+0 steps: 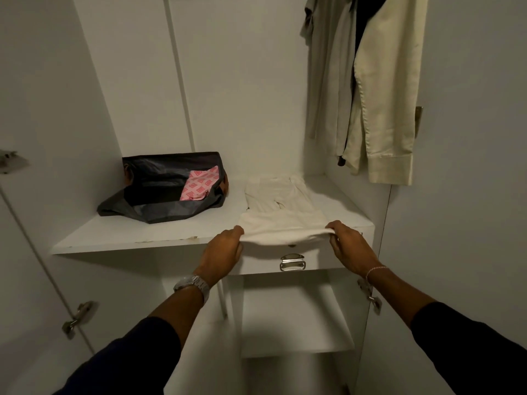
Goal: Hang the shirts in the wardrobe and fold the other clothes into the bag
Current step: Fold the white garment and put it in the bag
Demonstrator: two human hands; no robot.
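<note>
Step in hand, judged from the layout: folding one of the non-shirt garments on the white wardrobe shelf (119,238), ahead of packing it.

The cream-white cotton garment (281,208) is lying flat on the right half of the shelf, its near edge hanging just over the shelf front, above the white drawer with the silver metal pull handle (292,262). It is looking like trousers, legs running away toward the back wall; cannot confirm.

Grip: the left hand (224,248) is pinching the near-left corner of the garment, fingers curled over the cloth edge. The right hand (346,246) is pinching the near-right corner in the same way, fingertips tucked under the hem. Both are clenched on fabric; the edge between them is being held taut and slightly raised off the shelf.

The black soft fabric bag (162,189) is sitting open on the left of the same shelf, well apart from the garment, with a pink-and-white diamond-patterned folded cloth (199,183) already showing inside its mouth.

The pale beige and grey long-sleeved shirts (382,89) are hanging at upper right, so the hanging part is appearing at least partly done.

Next move, as a judgement: carrying the held edge forward over the far half to halve the garment, keeping both corners level so the fold is lying square, then folding again to a size fitting the bag opening.
</note>
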